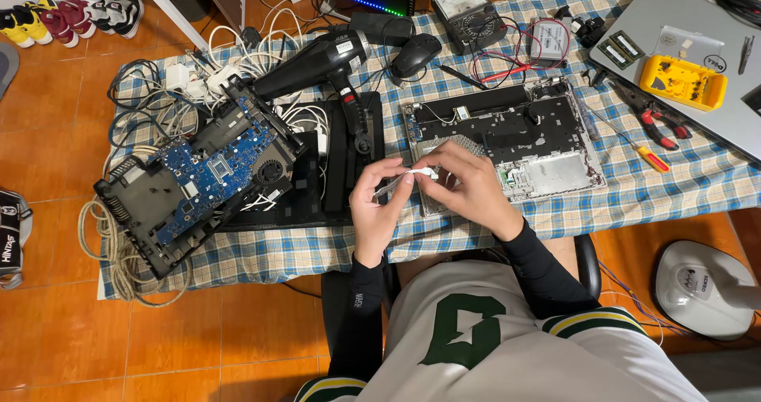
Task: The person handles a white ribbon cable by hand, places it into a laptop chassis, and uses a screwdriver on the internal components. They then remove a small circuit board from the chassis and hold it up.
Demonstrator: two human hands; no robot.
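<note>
White jersey cloth with a green figure (468, 331) fills the bottom of the view, black sleeves running up from it to the hands; far left, a coil of pale rope (111, 251) is seen at the edge of the checked tablecloth (261, 251), beside a black laptop base with a blue circuit board (198, 176) laid bare; behind it a black hair dryer (317, 61) is laid among white cables; the left hand (376, 204) is closed by thumb and forefinger on one end of a small white strip (412, 176), held just above the table's near edge; the right hand (472, 188) is pinched on the other end; behind the hands an opened silver laptop shell (555, 168) is spread; further right, a red-handled screwdriver (652, 158), red-handled pliers (662, 124) and a yellow parts tray (683, 81) are seen.
</note>
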